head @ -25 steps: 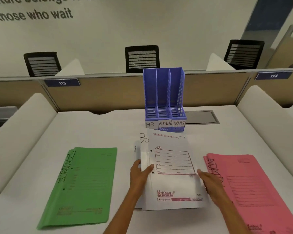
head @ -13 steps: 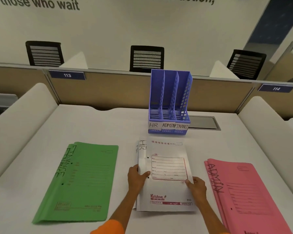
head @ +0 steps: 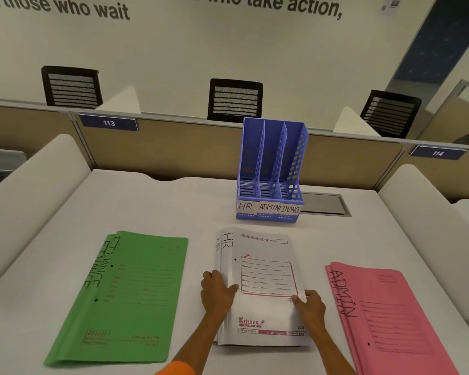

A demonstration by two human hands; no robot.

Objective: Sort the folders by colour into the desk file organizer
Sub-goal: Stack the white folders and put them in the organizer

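1. Currently, we have the white folders [head: 260, 288] stacked at the desk's [head: 173, 201] near-edge centre, marked HR along the spine.
2. Our left hand [head: 217, 293] grips the stack's left edge, thumb on top.
3. Our right hand [head: 310, 307] presses on its right edge; we cannot tell whether the fingers curl beneath.
4. We see green folders [head: 125, 296] toward the left edge and pink folders [head: 387, 318] toward the right.
5. We note the blue file organizer [head: 271, 171] upright at the far edge, its slots labelled HR, ADMIN, FINANCE.
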